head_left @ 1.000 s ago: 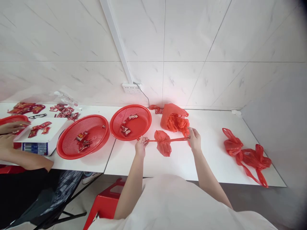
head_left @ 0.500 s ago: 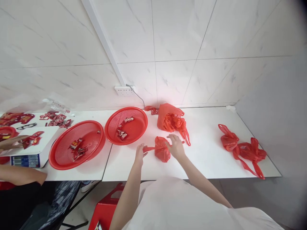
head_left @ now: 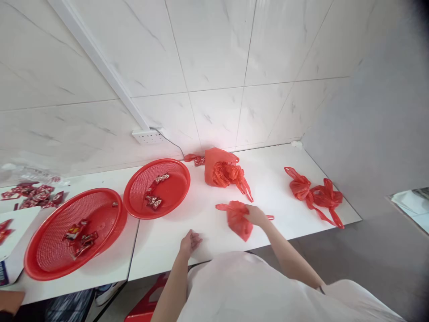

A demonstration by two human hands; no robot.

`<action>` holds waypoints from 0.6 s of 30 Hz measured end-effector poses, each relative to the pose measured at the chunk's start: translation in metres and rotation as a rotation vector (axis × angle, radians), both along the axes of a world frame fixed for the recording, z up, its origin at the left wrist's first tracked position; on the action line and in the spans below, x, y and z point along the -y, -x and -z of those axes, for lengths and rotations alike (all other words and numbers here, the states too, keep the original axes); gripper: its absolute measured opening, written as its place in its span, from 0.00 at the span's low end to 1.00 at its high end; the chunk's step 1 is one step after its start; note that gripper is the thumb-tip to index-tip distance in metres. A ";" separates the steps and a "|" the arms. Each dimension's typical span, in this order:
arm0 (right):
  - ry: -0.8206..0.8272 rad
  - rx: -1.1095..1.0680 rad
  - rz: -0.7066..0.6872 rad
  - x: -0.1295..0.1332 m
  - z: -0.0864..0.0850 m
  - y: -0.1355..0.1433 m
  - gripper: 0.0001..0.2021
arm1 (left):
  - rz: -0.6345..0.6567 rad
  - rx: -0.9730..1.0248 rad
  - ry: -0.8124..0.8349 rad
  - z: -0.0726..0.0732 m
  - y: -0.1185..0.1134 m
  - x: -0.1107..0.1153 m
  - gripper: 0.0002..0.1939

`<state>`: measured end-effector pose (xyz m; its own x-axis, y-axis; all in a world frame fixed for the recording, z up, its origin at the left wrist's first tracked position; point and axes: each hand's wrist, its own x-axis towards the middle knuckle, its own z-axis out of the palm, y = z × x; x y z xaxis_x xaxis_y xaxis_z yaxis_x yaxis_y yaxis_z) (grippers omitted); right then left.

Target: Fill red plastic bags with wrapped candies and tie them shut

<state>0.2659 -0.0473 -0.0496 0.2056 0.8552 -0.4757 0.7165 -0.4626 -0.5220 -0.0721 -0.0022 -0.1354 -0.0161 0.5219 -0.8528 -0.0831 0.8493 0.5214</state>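
A small red plastic bag (head_left: 238, 220), tied at the top, is on the white table in front of me. My right hand (head_left: 255, 215) has its fingers closed on the gathered top of this bag. One handle sticks out to the left and the other shows beyond my wrist. My left hand (head_left: 190, 243) is apart from the bag, low over the table's front part, empty, its fingers loosely curled and slightly apart. Two more tied red bags (head_left: 300, 188) (head_left: 325, 197) rest together at the right end of the table.
Red baskets (head_left: 177, 202) (head_left: 115, 223) with a few wrapped snacks stand on the left. Behind my bag lies a bundle of red bags (head_left: 216, 167) by the wall. A white scale (head_left: 20, 250), loose packets (head_left: 38, 194) and another person's arm (head_left: 11, 300) appear at far left.
My view has turned right. My right hand has closed on the tied bag, which sits tilted now. My left hand has drawn back from its handle toward me.
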 end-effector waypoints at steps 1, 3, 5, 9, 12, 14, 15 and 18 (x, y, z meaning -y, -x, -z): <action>0.024 0.028 0.022 0.006 -0.003 -0.021 0.11 | -0.010 -0.015 0.026 0.000 0.000 -0.002 0.16; 0.092 0.153 0.114 0.017 -0.008 -0.061 0.14 | -0.024 -0.041 0.057 -0.001 0.000 -0.004 0.17; 0.077 0.322 0.265 0.022 -0.012 -0.094 0.17 | -0.037 -0.057 0.065 -0.002 -0.002 -0.004 0.18; -0.185 0.505 0.417 0.010 -0.015 -0.118 0.17 | -0.044 -0.085 0.056 -0.004 -0.005 -0.002 0.19; -0.352 0.398 0.281 -0.022 -0.010 -0.102 0.15 | -0.043 -0.106 0.041 -0.003 -0.006 -0.001 0.19; -0.329 0.325 0.178 -0.047 -0.003 -0.082 0.14 | -0.039 -0.118 0.032 -0.003 -0.007 -0.001 0.17; -0.287 0.302 0.127 -0.059 0.002 -0.072 0.13 | -0.035 -0.125 0.027 -0.003 -0.007 -0.001 0.17; -0.107 0.258 -0.039 -0.086 0.016 -0.045 0.09 | -0.018 -0.147 0.010 -0.007 -0.008 0.001 0.16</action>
<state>0.3104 0.0385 -0.0651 0.2740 0.9073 -0.3189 0.8483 -0.3843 -0.3643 -0.0638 -0.0034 -0.1286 -0.1505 0.5116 -0.8459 -0.0218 0.8538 0.5202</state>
